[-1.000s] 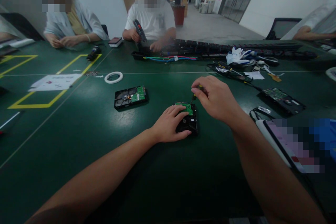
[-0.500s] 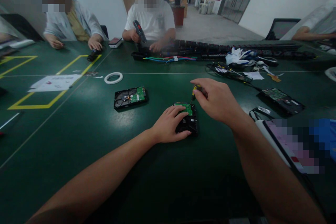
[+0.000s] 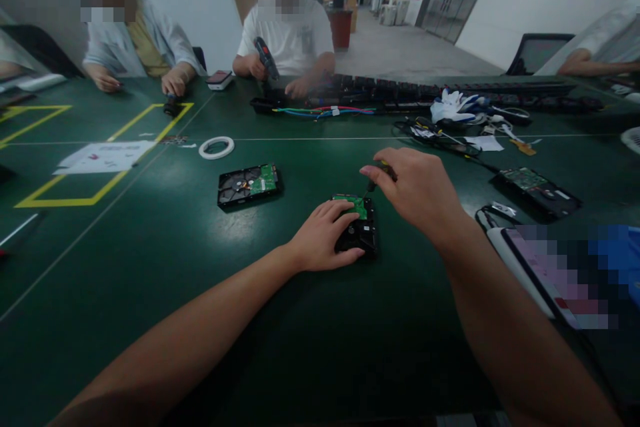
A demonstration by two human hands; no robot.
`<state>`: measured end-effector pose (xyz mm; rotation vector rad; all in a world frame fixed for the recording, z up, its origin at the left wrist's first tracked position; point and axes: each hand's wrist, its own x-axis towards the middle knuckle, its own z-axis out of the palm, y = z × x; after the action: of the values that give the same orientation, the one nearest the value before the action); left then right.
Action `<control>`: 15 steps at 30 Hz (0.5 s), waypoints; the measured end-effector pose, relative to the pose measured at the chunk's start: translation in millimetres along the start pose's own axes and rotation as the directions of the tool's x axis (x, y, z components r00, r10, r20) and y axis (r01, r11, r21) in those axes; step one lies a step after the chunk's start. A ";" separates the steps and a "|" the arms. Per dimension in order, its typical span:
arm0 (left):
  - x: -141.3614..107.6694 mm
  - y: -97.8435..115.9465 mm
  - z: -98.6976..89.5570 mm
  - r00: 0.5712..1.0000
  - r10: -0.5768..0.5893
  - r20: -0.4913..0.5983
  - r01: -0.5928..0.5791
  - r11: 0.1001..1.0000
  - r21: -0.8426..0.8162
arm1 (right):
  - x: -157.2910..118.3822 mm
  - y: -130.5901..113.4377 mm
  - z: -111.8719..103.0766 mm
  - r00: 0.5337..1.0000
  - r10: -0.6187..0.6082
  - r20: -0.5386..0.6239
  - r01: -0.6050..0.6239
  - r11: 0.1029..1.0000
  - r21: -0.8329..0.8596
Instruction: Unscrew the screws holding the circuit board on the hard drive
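A black hard drive with a green circuit board [image 3: 367,238] lies on the dark green table in front of me. My left hand [image 3: 325,235] rests over its left side, fingers spread across the board and casing. In my right hand [image 3: 413,183] is a small screwdriver [image 3: 371,185], its handle black and yellow and partly hidden by the fingers. The thin shaft points down to the board's upper right part. Whether the tip sits in a screw is too small to tell.
A second hard drive [image 3: 249,185] lies left, a third [image 3: 535,192] right. Nearby are a white ring [image 3: 216,147], paper [image 3: 103,157], a tablet-like device [image 3: 540,273], cables [image 3: 435,137] and gloves [image 3: 454,107]. Across the table a person holds a power tool [image 3: 266,58].
My right hand has turned a little around the screwdriver, and less of the yellow handle shows. My left hand stays put. At the far left, a person's hand has shifted slightly left.
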<state>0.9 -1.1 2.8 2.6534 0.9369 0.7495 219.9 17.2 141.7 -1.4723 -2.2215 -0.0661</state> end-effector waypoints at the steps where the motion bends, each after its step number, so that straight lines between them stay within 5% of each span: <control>1: 0.2 0.0 0.1 1.000 0.002 -0.002 -0.002 1.000 -0.002 | 0.0 -0.7 -0.4 1.000 -0.003 -0.003 0.003 1.000 0.005; 15: -0.3 -1.3 0.7 1.000 0.008 -0.002 -0.008 1.000 0.012 | -0.7 1.5 2.4 0.999 -0.009 -0.050 0.016 0.990 0.137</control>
<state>0.5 -0.3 1.6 2.6685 0.9344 0.7510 220.5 17.9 139.0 -1.3681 -2.1505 0.0453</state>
